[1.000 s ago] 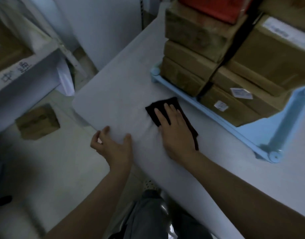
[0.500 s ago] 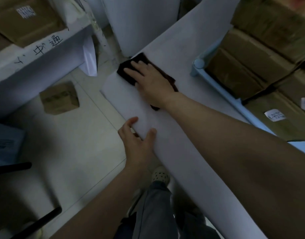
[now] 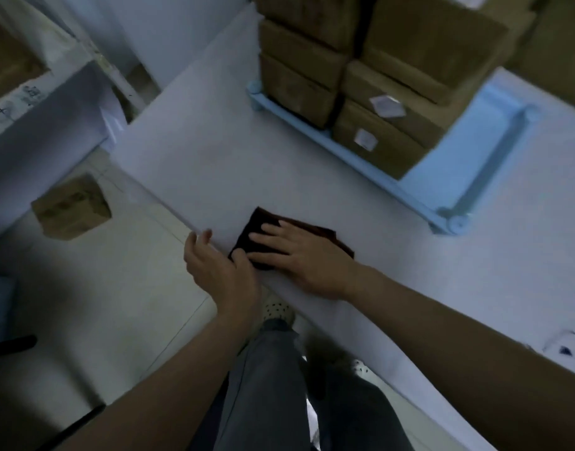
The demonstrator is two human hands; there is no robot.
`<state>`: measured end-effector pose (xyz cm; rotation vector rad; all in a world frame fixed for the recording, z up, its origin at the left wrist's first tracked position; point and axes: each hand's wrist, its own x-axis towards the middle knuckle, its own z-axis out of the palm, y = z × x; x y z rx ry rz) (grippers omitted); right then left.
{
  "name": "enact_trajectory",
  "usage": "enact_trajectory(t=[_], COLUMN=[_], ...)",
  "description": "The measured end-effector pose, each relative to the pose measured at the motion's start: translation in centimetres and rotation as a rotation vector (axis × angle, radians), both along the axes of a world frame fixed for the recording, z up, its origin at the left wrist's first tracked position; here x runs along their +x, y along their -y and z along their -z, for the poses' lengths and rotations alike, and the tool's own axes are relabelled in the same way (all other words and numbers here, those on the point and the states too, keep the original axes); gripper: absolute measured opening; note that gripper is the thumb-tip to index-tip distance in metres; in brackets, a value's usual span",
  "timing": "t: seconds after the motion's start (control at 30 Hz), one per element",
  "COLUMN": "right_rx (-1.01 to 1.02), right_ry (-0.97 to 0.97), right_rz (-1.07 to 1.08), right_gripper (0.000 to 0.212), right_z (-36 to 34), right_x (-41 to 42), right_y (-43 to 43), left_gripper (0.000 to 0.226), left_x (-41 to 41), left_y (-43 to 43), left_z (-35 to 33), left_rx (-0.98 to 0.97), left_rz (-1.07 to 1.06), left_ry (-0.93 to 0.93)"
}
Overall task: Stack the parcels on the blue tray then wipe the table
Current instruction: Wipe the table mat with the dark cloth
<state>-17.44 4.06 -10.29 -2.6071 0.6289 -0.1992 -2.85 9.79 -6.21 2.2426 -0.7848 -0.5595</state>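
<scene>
Worktop (image 3: 214, 164) wipe | right hand (image 3: 299, 258) fingers flat on cloth (image 3: 315, 231) | left hand (image 3: 214, 268) relaxed, empty | press evenly, overlap strokes

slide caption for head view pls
Right hand presses a dark cloth on the white table; parcels stacked on blue tray.
</scene>
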Motion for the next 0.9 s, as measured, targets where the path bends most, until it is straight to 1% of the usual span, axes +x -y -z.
enact_trajectory(t=[0.1, 0.2, 0.27, 0.33, 0.37, 0.43, 0.5, 0.57, 0.63, 0.67, 0.73, 0.77, 0.8, 0.83, 0.87, 0.9], right_rx=[-0.012, -0.029, -0.034, -0.044, -0.059, -0.108, -0.143, -0.151, -0.098, -0.04, 0.058, 0.116, 0.191, 0.279, 0.417, 0.627], right_ry=[-0.021, 0.01, -0.004, -0.047, -0.067, -0.093, -0.126, -0.172, -0.19, -0.171, -0.051, 0.052, 0.209, 0.407, 0.628, 0.871], right_rz=[0.034, 0.093, 0.144, 0.22, 0.274, 0.383, 0.518, 0.682, 0.902, 1.03, 1.264, 1.373, 1.485, 1.587, 1.654, 1.662], right_gripper=[0.048, 0.044, 0.045, 0.047, 0.048, 0.052, 0.066, 0.078, 0.087, 0.09, 0.085, 0.077, 0.065, 0.055, 0.048, 0.045], right_z=[-0.2, -0.9, -0.9, -0.6, -0.4, -0.1, -0.3, -0.6, -0.8, -1.0, -1.8, -2.5, -3.7, -5.1, -6.7, -8.1], right_x=[-5.6, -10.9, -14.0, -17.1, -19.0, -22.1, -25.0, -27.8, -30.4, -31.2, -31.8, -31.7, -31.4, -31.0, -30.8, -30.7], right_y=[-4.7, -9.6, -12.4, -15.2, -16.8, -19.5, -22.1, -24.5, -26.3, -26.9, -27.1, -26.7, -26.1, -25.3, -24.5, -23.8], left_gripper=[0.047, 0.047, 0.048, 0.053, 0.057, 0.065, 0.07, 0.069, 0.066, 0.064, 0.058, 0.055, 0.052, 0.049, 0.046, 0.041], left_x=[-4.1, -8.7, -11.1, -13.3, -14.5, -16.3, -17.6, -18.7, -20.0, -20.7, -22.2, -23.1, -24.0, -25.0, -26.0, -27.0], left_y=[-2.0, -3.6, -4.3, -5.0, -5.4, -6.4, -7.2, -7.8, -8.2, -8.5, -8.9, -9.1, -9.2, -9.3, -9.2, -9.1], left_z=[-0.2, -0.3, -0.2, -0.1, -0.1, -0.1, -0.2, -0.6, -1.2, -1.6, -2.4, -2.8, -3.1, -3.5, -4.0, -4.6], left_rx=[0.027, 0.095, 0.124, 0.205, 0.253, 0.32, 0.347, 0.382, 0.387, 0.374, 0.307, 0.278, 0.264, 0.279, 0.324, 0.377], left_rz=[0.348, 0.652, 0.816, 0.946, 0.995, 1.026, 1.025, 1.029, 1.034, 1.037, 1.045, 1.052, 1.053, 1.037, 0.989, 0.904], left_ry=[0.16, 0.209, 0.259, 0.294, 0.301, 0.31, 0.331, 0.346, 0.347, 0.339, 0.285, 0.246, 0.184, 0.077, -0.094, -0.315])
